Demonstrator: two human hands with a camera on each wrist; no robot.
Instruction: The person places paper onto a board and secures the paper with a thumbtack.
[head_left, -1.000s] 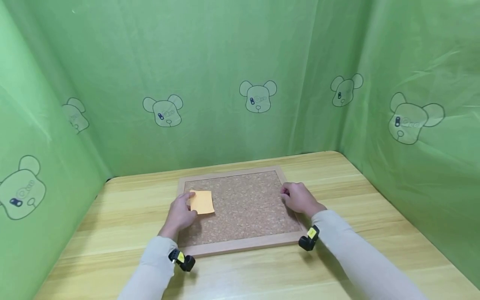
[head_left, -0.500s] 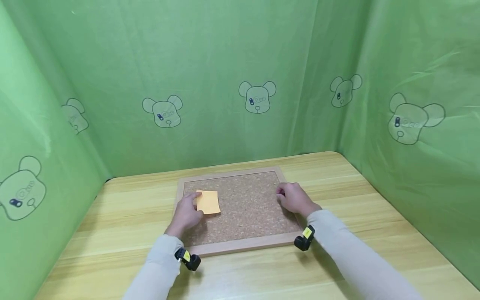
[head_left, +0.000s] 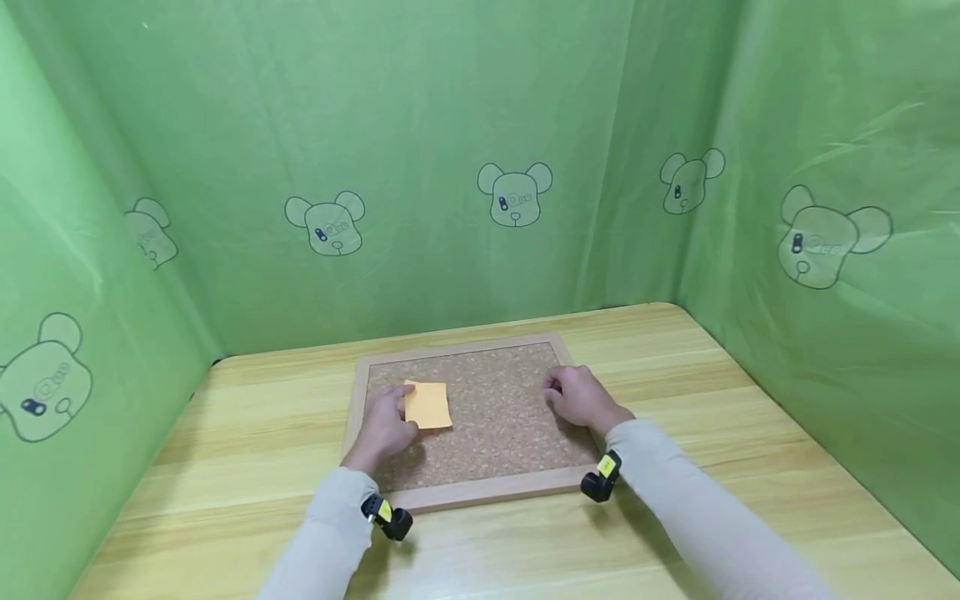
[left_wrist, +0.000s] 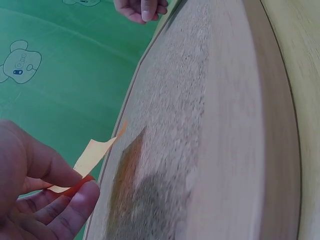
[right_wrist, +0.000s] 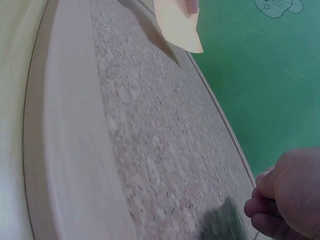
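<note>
An orange sticky note [head_left: 428, 406] hangs by its left edge from my left hand [head_left: 387, 427], which pinches it between thumb and fingers. The left wrist view shows the note [left_wrist: 95, 155] bent and lifted off the cork, its shadow on the surface below. Beneath both hands lies a corkboard [head_left: 495, 417] with a light wooden frame. Over its right side hovers my right hand [head_left: 581, 398], fingers curled and thumb against the index finger. No object shows at those fingertips in the right wrist view of the hand [right_wrist: 287, 197]; their inner side is hidden.
The board rests on a wood-grain table [head_left: 187, 467]. Green curtains [head_left: 420, 125] printed with bear heads stand behind and on both sides. Each sleeved wrist carries a small black camera, the left camera [head_left: 387, 517] near the board's front edge.
My left hand has carried the sticky note to the right over the cork. My right hand has shifted a little left, its fingers still curled. The board stays in place.
</note>
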